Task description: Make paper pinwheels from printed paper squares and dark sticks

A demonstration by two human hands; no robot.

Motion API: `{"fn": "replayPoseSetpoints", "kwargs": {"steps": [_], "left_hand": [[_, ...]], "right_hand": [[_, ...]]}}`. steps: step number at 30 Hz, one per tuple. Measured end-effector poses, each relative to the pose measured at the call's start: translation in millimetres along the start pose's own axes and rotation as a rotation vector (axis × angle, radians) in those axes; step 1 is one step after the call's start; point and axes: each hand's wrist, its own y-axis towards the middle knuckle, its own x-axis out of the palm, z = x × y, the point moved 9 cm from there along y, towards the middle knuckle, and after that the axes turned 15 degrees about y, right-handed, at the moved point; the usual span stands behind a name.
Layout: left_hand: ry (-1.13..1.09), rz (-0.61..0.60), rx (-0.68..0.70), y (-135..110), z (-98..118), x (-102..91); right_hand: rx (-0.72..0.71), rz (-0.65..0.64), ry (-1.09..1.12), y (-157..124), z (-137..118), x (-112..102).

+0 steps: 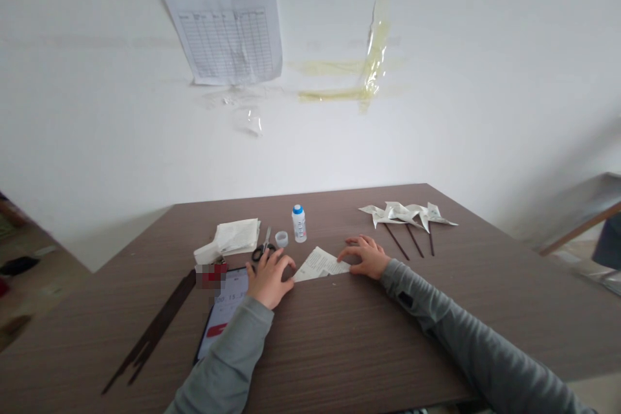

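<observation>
A printed sheet of paper (pixel 320 264), folded into a triangle, lies on the table between my two hands. My left hand (pixel 272 279) has its thumb and index finger pinched at the paper's left corner. At the opposite corner, my right hand (pixel 367 259) holds the edge between thumb and fingers. Just beyond the left hand are black-handled scissors (pixel 264 247) and a small whitish round cap (pixel 282 239). A white bottle with a blue top (pixel 299 225) stands upright behind the paper.
On the right lie several paper pinwheels (pixel 400 212) on dark sticks. A stack of paper (pixel 237 236) sits at left, near dark sticks (pixel 155 330) and a lit phone (pixel 226 310), partly hidden by my left forearm. A white wall (pixel 330 149) borders the table's (pixel 339 349) back.
</observation>
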Motion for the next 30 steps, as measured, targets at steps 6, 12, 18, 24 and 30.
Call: {"fn": "replayPoseSetpoints", "kwargs": {"steps": [6,12,18,24,30], "left_hand": [[0.023,-0.011,-0.020,-2.0,-8.1,-1.9],[0.030,0.013,-0.010,-2.6,-5.6,-4.3],[0.042,0.014,-0.010,-3.2,3.2,-5.9],[0.024,0.043,0.007,-3.1,15.6,-4.9],[0.016,0.063,-0.017,-6.5,23.1,-11.4]], "right_hand": [[0.002,-0.033,0.001,1.0,3.6,-1.4],[-0.011,-0.063,0.004,-1.3,5.9,-3.9],[0.006,-0.021,0.036,-3.4,6.0,-5.0],[-0.038,0.027,0.021,-1.7,2.5,0.6],[-0.096,0.087,0.036,2.2,2.8,3.0]]}}
